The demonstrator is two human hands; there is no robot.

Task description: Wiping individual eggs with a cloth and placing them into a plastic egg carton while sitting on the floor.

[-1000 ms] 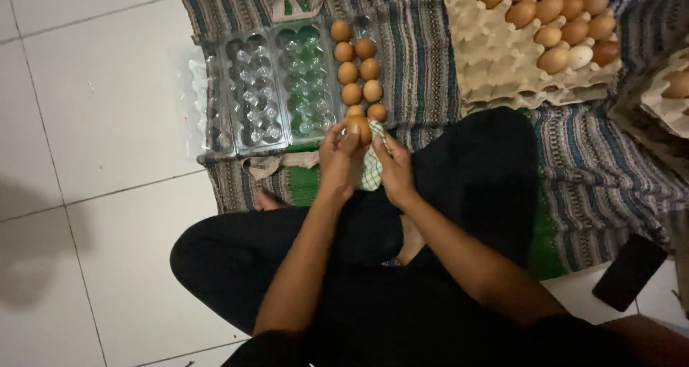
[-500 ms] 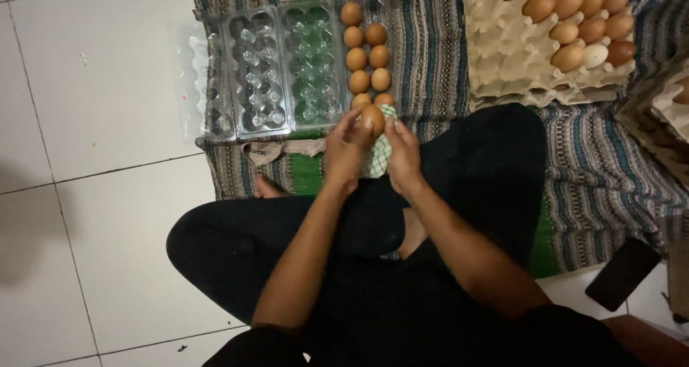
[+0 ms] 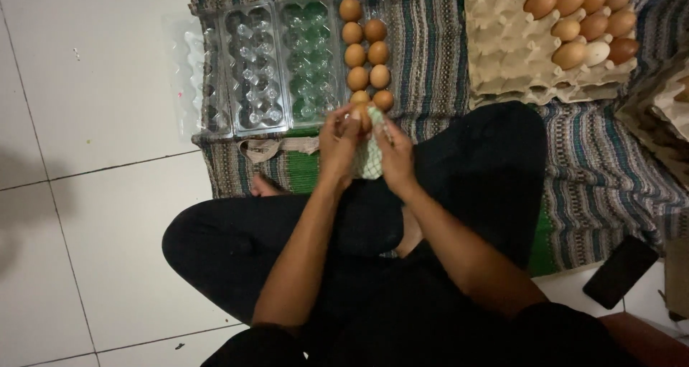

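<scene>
Both hands have lifted a little toward the clear carton since the earlier frames, and the egg between them now sits nearly against the filled rows.

From the head camera, the left hand (image 3: 339,143) has its fingers curled around a brown egg (image 3: 360,115), gripping it at the fingertips. The right hand (image 3: 393,155) is clenched on a pale green-and-white cloth (image 3: 370,151), pressing it against the egg's side (the cloth hangs down between the two palms). Egg and hands hover just beside the near edge of an open clear plastic egg carton (image 3: 255,65), which lies on a striped mat (image 3: 430,44). Eight brown eggs (image 3: 364,54) fill two short rows in the carton's right section; the other wells show bare plastic.

To the right on the mat stands a stack of cardboard egg trays (image 3: 502,58), its far corner loaded with brown eggs and one whitish one. A dark phone (image 3: 620,270) lies on the mat's lower right edge. White floor tiles (image 3: 93,87) spread to the left. The person sits cross-legged in black clothing.
</scene>
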